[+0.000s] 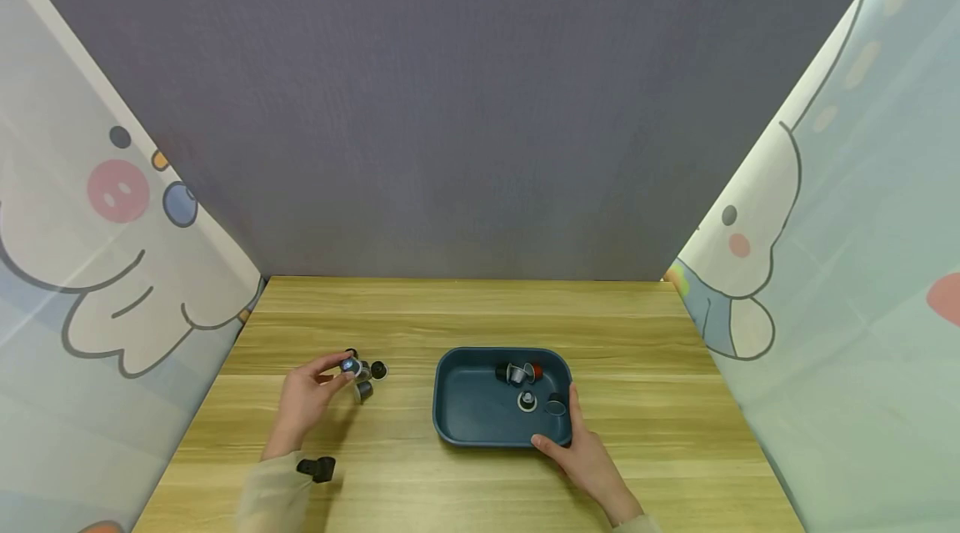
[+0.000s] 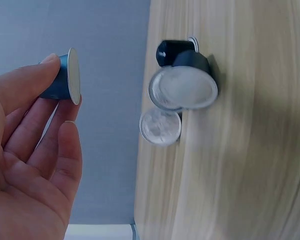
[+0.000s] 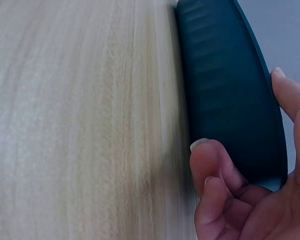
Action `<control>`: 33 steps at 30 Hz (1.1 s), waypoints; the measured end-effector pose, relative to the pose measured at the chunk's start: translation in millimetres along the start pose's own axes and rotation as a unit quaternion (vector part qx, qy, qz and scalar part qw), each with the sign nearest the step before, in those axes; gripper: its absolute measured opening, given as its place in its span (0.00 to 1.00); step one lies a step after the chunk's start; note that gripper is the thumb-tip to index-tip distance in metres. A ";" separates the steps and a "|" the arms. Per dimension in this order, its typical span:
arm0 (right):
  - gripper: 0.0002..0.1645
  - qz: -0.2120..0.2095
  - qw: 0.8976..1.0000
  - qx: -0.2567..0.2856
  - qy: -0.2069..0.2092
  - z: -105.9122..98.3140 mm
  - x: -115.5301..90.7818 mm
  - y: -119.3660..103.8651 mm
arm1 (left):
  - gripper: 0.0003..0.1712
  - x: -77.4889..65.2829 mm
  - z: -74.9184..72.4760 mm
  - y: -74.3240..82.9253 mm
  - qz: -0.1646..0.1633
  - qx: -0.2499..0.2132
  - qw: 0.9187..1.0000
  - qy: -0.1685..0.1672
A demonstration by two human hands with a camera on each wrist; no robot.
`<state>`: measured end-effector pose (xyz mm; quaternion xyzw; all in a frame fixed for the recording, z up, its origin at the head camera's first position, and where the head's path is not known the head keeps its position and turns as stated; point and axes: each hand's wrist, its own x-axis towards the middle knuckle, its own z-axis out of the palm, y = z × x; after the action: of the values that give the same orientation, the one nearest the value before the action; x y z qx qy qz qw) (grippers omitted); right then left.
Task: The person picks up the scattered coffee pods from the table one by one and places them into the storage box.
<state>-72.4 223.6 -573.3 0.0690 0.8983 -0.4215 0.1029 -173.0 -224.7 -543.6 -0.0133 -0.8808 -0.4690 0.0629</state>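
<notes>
Up off the table, my left hand [image 1: 303, 399] pinches a blue coffee capsule [image 2: 62, 82] between thumb and fingertips, its pale foil lid turned sideways. Just beyond those fingers lie several loose capsules: a black one [image 1: 378, 370], a dark one on its side [image 1: 364, 390] and others partly overlapped by the held capsule in the head view. My right hand [image 1: 588, 460] grips the near right corner of a dark blue tray [image 1: 468, 443], with its thumb at the near rim and fingers along the right side. Curled fingers [image 3: 215, 162] lie against the tray's outer wall in the right wrist view.
Inside the tray, a black, a silver and a red capsule [image 1: 533, 372] lie together near the far right. Closer sit an upright capsule [image 1: 527, 401] and a dark capsule [image 1: 556, 404]. A grey backdrop [image 1: 465, 141] rises behind the wooden table [image 1: 397, 475].
</notes>
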 end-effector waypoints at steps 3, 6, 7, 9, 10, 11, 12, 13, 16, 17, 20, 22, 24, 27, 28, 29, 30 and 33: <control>0.70 -0.001 1.000 -0.003 0.002 0.3 0.2 0.3 | 0.19 0.2 3.9 4.0 0.014 -0.004 1.000 0.000; 0.70 -0.006 1.000 -0.007 0.008 1.1 0.9 1.1 | 0.20 0.4 8.3 8.3 0.027 -0.010 1.000 -0.002; 0.70 -0.006 1.000 -0.009 0.011 1.3 0.9 1.1 | 0.20 0.6 10.0 9.6 0.032 -0.011 0.999 -0.004; 0.70 -0.012 1.000 -0.016 0.019 1.7 0.7 1.2 | 0.20 1.0 14.1 12.7 0.039 -0.015 0.999 -0.011; 0.70 -0.015 1.000 -0.016 0.021 1.6 0.6 1.0 | 0.19 1.1 16.8 14.4 0.040 -0.017 0.999 -0.017; 0.70 -0.013 1.000 -0.015 0.021 1.4 0.6 0.7 | 0.19 1.2 19.8 16.4 0.041 -0.021 0.999 -0.023; 0.70 -0.013 1.000 -0.017 0.023 1.3 0.6 0.8 | 0.19 1.2 23.2 18.7 0.042 -0.025 0.998 -0.031; 0.70 -0.011 1.000 -0.017 0.023 1.2 0.6 0.8 | 0.19 1.1 26.9 21.2 0.043 -0.029 0.998 -0.038; 0.70 -0.007 1.000 -0.015 0.019 0.8 1.1 1.0 | 0.19 2.1 39.5 29.5 0.050 -0.041 0.996 -0.055; 0.70 -0.007 1.000 -0.017 0.020 0.9 1.2 1.2 | 0.19 2.6 43.8 32.4 0.056 -0.044 0.996 -0.059; 0.70 -0.001 1.000 -0.010 0.009 1.4 1.7 2.0 | 0.19 5.1 57.0 40.3 0.078 -0.053 0.993 -0.072; 0.70 -0.001 1.000 -0.009 0.007 1.9 1.6 2.6 | 0.19 5.9 65.2 45.9 0.098 -0.055 0.990 -0.082; 0.70 0.004 1.000 -0.003 0.002 2.6 1.7 3.1 | 0.18 6.2 73.1 51.8 0.120 -0.050 0.987 -0.093; 0.70 0.000 1.000 -0.006 0.004 2.9 1.9 3.2 | 0.18 5.5 83.0 62.7 0.140 -0.043 0.983 -0.112; 0.70 0.003 1.000 -0.004 0.002 3.0 2.1 2.9 | 0.18 5.1 86.1 66.4 0.142 -0.041 0.982 -0.120; 0.70 0.001 1.000 -0.007 0.005 2.9 2.3 2.8 | 0.18 4.9 89.3 69.8 0.143 -0.042 0.981 -0.128; 0.70 -0.002 1.000 -0.010 0.007 2.8 2.3 2.7 | 0.18 4.8 92.6 72.7 0.144 -0.041 0.979 -0.137; 0.70 -0.006 1.000 -0.018 0.015 2.6 2.4 2.6 | 0.18 4.4 101.6 81.4 0.140 -0.043 0.975 -0.165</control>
<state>-73.8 223.4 -577.4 0.0686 0.9075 -0.4049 0.0881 -180.6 -95.2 -532.1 -0.2160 -0.8475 -0.4845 -0.0191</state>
